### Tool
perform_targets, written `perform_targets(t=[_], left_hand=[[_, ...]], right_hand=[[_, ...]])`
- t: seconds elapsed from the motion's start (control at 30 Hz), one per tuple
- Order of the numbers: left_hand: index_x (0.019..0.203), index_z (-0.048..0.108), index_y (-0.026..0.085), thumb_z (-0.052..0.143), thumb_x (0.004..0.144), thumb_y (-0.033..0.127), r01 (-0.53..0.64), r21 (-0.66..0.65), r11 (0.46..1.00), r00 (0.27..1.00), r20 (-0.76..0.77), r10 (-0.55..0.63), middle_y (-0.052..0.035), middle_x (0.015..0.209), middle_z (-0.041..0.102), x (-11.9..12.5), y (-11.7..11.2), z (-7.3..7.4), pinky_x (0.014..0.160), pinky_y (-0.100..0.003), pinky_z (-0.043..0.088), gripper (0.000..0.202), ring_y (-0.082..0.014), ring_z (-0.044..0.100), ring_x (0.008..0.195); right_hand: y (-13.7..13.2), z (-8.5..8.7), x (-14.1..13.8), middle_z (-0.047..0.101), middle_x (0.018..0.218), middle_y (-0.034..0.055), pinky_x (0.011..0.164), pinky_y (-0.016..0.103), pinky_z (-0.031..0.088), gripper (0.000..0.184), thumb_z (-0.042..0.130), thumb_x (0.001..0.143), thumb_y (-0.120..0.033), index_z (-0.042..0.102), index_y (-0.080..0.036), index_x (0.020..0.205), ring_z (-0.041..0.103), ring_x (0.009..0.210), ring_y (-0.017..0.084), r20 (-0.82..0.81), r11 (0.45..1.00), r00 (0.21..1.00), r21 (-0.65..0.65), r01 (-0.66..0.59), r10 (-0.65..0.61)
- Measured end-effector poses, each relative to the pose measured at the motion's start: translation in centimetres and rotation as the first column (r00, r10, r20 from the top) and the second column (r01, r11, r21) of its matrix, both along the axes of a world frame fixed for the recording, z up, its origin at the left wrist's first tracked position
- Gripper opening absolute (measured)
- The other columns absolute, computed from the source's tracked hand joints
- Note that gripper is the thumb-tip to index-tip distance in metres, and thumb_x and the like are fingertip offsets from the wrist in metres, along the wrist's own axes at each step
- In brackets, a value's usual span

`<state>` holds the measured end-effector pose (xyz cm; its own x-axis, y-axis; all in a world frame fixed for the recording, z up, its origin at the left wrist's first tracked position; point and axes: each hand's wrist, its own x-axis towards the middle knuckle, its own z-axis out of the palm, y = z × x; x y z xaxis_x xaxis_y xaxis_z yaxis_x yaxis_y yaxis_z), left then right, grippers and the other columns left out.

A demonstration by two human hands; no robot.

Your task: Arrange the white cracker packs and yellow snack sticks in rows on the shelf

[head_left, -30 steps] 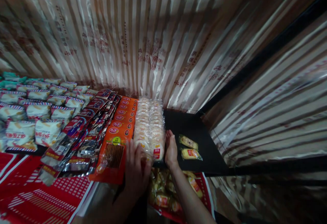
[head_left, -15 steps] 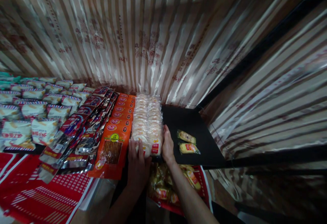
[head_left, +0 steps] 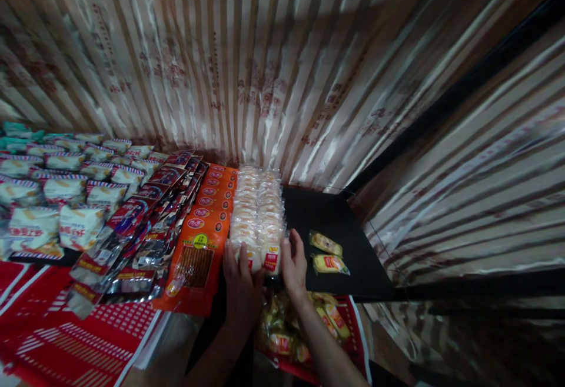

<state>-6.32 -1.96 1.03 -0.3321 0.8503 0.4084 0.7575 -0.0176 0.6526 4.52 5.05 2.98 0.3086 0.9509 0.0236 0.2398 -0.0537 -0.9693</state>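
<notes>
L hand (head_left: 242, 290) & R hand (head_left: 295, 266), fingers loosely spread, at near end of clear pkgs (head_left: 258, 216).
Red basket (head_left: 354, 325) below has many yellow pkgs (head_left: 280, 343) in it.

It's dim on my feed, folks, with the light source out of sight! Pale streaks gleam down the folds of the curtain (head_left: 260, 40) beyond the hands (head_left: 295, 263), and a dusky shadow crosses it up to their right. Just ahead of them, the clear-wrapped packets (head_left: 245, 216) catch little glints. The left forearm (head_left: 220, 346) sits in gloom. Low to their right, I lose detail in near-black. Fine print looks soft; the outer edges stretch and smear.
</notes>
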Motion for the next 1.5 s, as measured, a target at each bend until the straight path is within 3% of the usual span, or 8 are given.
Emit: perform_targets(t=[0.27,0.73,0.9,1.0,1.07,1.2,1.33,1.5], left_hand=[[0.138,0.025,0.012,0.052,0.083,0.044,-0.036,0.019,0.999,0.999,0.029,0.035,-0.0242,0.147,0.016,-0.1,0.0,0.3,0.103,-0.057,0.03,0.069,-0.0355,0.018,0.136],[0.143,0.011,0.012,0.051,0.085,0.039,-0.054,0.067,0.996,0.998,0.024,0.053,-0.0244,0.148,0.014,-0.1,0.0,0.5,0.102,-0.056,0.033,0.076,-0.035,0.018,0.136],[0.143,0.006,0.01,0.045,0.089,0.027,-0.087,0.085,0.993,0.989,-0.109,0.097,-0.0245,0.148,0.015,0.4,0.2,0.3,0.103,-0.055,0.033,0.069,-0.0336,0.016,0.137],[0.144,0.005,0.012,0.046,0.088,0.025,-0.103,0.098,0.99,0.985,-0.126,0.115,-0.0233,0.148,0.014,0.6,0.3,0.1,0.101,-0.055,0.036,0.071,-0.0334,0.016,0.137],[0.144,0.003,0.013,0.047,0.087,0.024,-0.108,0.111,0.988,0.989,-0.088,0.118,-0.0225,0.149,0.01,0.7,0.3,0.2,0.101,-0.054,0.037,0.072,-0.0334,0.015,0.137],[0.144,0.005,0.015,0.048,0.087,0.023,-0.14,0.123,0.982,0.989,-0.02,0.144,-0.0205,0.15,0.012,1.0,0.4,0.6,0.101,-0.054,0.037,0.072,-0.033,0.017,0.137],[0.144,0.009,0.015,0.048,0.086,0.023,-0.198,0.094,0.976,0.979,-0.035,0.202,-0.0193,0.148,0.018,1.3,0.8,0.4,0.102,-0.05,0.038,0.071,-0.0312,0.021,0.136],[0.144,0.008,0.015,0.047,0.086,0.021,-0.229,0.077,0.97,0.972,-0.029,0.232,-0.0188,0.147,0.021,1.7,1.2,-0.2,0.102,-0.049,0.037,0.07,-0.0299,0.023,0.135]], right_hand=[[-2.2,-2.4,1.7,0.046,0.134,0.0129,0.1,0.043,0.039,0.075,0.063,0.071,-0.047,0.036,-0.018,0.135,0.05,0.116,0.026,0.265,0.978,0.95,0.077,-0.193,0.167],[-2.1,-1.8,2.0,0.058,0.116,0.0126,0.079,0.036,0.052,0.05,0.058,0.074,-0.046,0.047,-0.017,0.113,0.062,0.09,0.021,0.138,0.997,0.989,0.035,-0.064,0.059],[-2.6,-0.4,2.1,0.051,0.125,0.0177,0.088,0.043,0.048,0.06,0.054,0.076,-0.052,0.044,-0.014,0.121,0.056,0.107,0.027,0.313,0.994,0.95,0.102,-0.033,0.0],[-1.6,2.1,1.5,0.041,0.137,0.0168,0.103,0.049,0.033,0.053,0.046,0.083,-0.046,0.043,-0.014,0.125,0.038,0.126,0.028,0.504,0.947,0.862,0.298,-0.123,-0.046],[0.7,4.0,0.4,0.044,0.136,0.0138,0.105,0.045,0.033,0.044,0.038,0.089,-0.041,0.045,-0.015,0.124,0.038,0.127,0.023,0.598,0.899,0.797,0.299,-0.321,0.085],[8.3,7.0,-3.3,0.044,0.137,0.0131,0.109,0.038,0.026,0.051,0.028,0.092,-0.042,0.047,-0.01,0.127,0.03,0.133,0.02,0.792,0.817,0.525,0.061,-0.574,0.31],[14.8,8.3,-7.4,0.033,0.146,0.0069,0.111,0.041,0.015,0.052,0.02,0.094,-0.041,0.038,-0.018,0.137,0.017,0.138,0.021,0.888,0.785,0.211,-0.224,-0.577,0.409],[17.7,8.2,-10.0,0.028,0.148,0.0053,0.111,0.043,0.007,0.052,0.016,0.094,-0.042,0.03,-0.022,0.14,0.021,0.137,0.019,0.897,0.786,0.059,-0.35,-0.51,0.438]])
